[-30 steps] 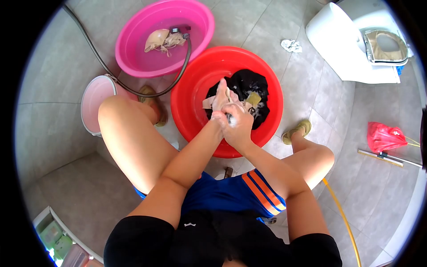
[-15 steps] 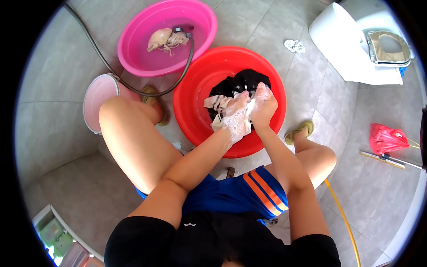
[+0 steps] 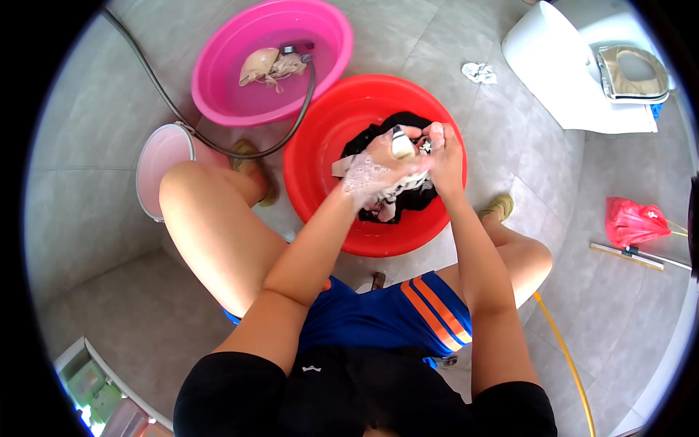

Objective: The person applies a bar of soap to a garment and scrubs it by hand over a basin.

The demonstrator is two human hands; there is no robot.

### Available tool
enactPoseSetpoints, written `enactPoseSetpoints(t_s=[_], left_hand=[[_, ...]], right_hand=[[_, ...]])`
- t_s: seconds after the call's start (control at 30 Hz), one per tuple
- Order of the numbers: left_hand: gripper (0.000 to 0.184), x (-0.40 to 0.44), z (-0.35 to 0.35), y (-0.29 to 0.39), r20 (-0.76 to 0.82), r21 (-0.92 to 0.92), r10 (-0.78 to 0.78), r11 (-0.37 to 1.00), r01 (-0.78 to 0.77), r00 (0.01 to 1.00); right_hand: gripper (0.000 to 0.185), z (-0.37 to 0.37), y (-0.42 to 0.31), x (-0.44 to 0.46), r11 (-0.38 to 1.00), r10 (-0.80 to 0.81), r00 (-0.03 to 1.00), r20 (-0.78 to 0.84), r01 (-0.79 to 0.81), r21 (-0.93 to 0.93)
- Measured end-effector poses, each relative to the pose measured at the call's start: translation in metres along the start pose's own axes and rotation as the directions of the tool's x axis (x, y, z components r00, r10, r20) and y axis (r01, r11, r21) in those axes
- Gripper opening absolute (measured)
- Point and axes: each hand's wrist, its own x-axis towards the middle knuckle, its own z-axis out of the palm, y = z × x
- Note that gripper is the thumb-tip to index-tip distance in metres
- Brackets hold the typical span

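Over the red basin [image 3: 313,207], my left hand [image 3: 377,166] is closed on a light, patterned wet cloth [image 3: 402,191], with suds on its back and wrist. My right hand [image 3: 445,156] grips the same cloth from the right, its fingers bent near those of the left. A white bit of the bundle sticks up between the hands, and the rest hangs below them. Black wet clothing [image 3: 419,120] lies in the basin beneath and behind the hands. Part of a pale pink cloth [image 3: 341,166] shows left of my left hand.
A pink basin [image 3: 211,73] at the upper left holds water, beige garments [image 3: 261,65] and a shower head on a grey hose [image 3: 156,87]. Nearby are a pink bucket [image 3: 149,171], a toilet [image 3: 542,65], crumpled tissue [image 3: 478,72], a red bag [image 3: 632,221] and a yellow hose [image 3: 561,342].
The hands were pressed together, then moved apart around the cloth. Since half a second ago, the light cloth has been lifted and bunched between them, and its patterned part shows more.
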Motion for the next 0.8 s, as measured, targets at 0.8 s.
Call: enactPoseSetpoints(t_s=[0.8], left_hand=[[0.018, 0.030, -0.025, -0.053, -0.255, -0.917, -0.447, 0.392, -0.068, 0.858]], right_hand=[[0.048, 0.025, -0.036, -0.054, 0.877, -0.027, 0.990, 0.139, -0.043, 0.479]])
